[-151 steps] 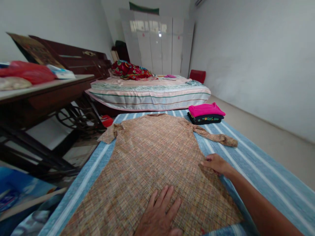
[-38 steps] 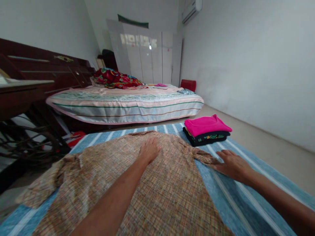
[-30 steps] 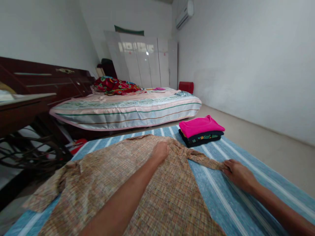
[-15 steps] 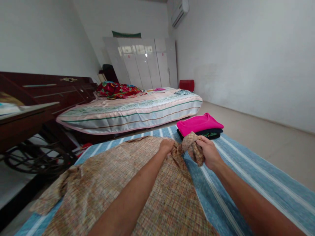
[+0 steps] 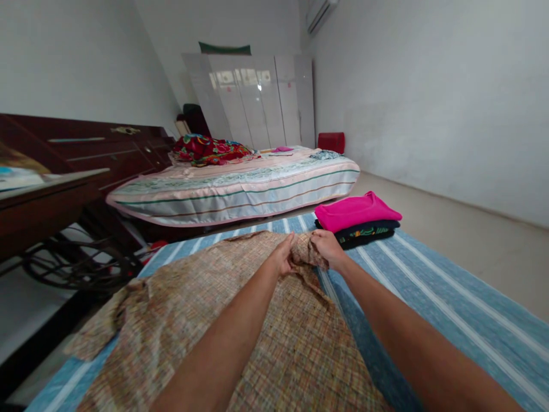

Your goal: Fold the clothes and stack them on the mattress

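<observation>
A tan checked shirt (image 5: 206,303) lies spread over a blue striped bed sheet (image 5: 429,292), one sleeve reaching out to the lower left. My left hand (image 5: 283,255) grips the shirt where its right sleeve joins the body. Close beside it, my right hand (image 5: 329,248) is closed on the bunched end of that sleeve. The sleeve is gathered between both hands, and the fingertips are partly hidden in the cloth. Just beyond my right hand sits a folded pink garment (image 5: 360,210) on top of dark folded clothes (image 5: 369,233).
Behind stands another bed (image 5: 240,191) with a red floral blanket (image 5: 210,150) on it. A wooden table (image 5: 51,189) is at the left, with a black wheel-like frame (image 5: 81,266) under it. Farther back are a white wardrobe (image 5: 253,103) and a red box (image 5: 331,142).
My right hand has moved left with the sleeve end, up against my left hand, and the sleeve is now bunched shorter. The view has shifted slightly.
</observation>
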`<state>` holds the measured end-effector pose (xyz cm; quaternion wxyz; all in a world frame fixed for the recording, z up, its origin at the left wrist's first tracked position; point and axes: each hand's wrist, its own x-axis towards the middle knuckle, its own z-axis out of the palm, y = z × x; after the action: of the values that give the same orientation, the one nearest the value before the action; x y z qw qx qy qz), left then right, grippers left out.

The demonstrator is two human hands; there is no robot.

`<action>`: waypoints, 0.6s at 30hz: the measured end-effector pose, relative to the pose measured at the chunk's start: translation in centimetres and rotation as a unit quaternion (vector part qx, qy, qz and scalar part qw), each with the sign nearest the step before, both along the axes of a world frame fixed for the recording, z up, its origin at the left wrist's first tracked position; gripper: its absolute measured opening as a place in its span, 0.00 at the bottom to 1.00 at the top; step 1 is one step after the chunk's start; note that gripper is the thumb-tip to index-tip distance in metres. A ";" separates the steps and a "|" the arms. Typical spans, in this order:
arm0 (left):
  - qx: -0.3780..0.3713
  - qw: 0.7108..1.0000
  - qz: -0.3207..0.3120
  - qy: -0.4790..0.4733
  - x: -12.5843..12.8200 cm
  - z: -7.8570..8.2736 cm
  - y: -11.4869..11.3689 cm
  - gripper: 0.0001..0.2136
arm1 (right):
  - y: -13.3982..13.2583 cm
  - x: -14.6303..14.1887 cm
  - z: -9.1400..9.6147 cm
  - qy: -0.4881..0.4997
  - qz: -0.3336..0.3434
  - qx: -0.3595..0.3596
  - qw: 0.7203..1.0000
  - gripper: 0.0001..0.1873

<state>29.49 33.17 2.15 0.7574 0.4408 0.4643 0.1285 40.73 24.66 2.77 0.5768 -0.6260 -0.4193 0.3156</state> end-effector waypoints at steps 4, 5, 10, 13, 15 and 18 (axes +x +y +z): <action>0.002 1.000 0.007 0.001 -0.1 0.0 -0.4 0.25 | -0.1 0.9 -0.7 -0.149 -0.039 -0.069 0.986 0.07; 0.009 1.000 0.010 -0.003 -0.1 0.0 -0.6 0.22 | -0.2 0.8 -0.8 -0.176 -0.049 -0.086 0.979 0.06; 0.033 0.999 0.031 -0.013 0.1 0.0 -1.1 0.11 | 0.3 0.1 -1.4 -0.242 -0.087 -0.171 0.951 0.12; 0.030 0.999 0.033 -0.013 0.0 0.2 -1.2 0.12 | 1.3 0.4 -2.1 -0.227 -0.098 -0.203 0.947 0.12; 0.024 0.999 0.032 -0.014 -0.1 0.3 -1.2 0.13 | 2.1 0.7 -2.7 -0.200 -0.099 -0.202 0.954 0.08; 0.012 0.999 0.021 -0.027 -0.1 0.4 -1.1 0.16 | 2.9 0.9 -3.2 -0.149 -0.097 -0.152 0.972 0.08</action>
<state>29.34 32.03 2.54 0.7615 0.4359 0.4515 0.1620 41.61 27.55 -0.39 0.4332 -0.7841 -0.3853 0.2215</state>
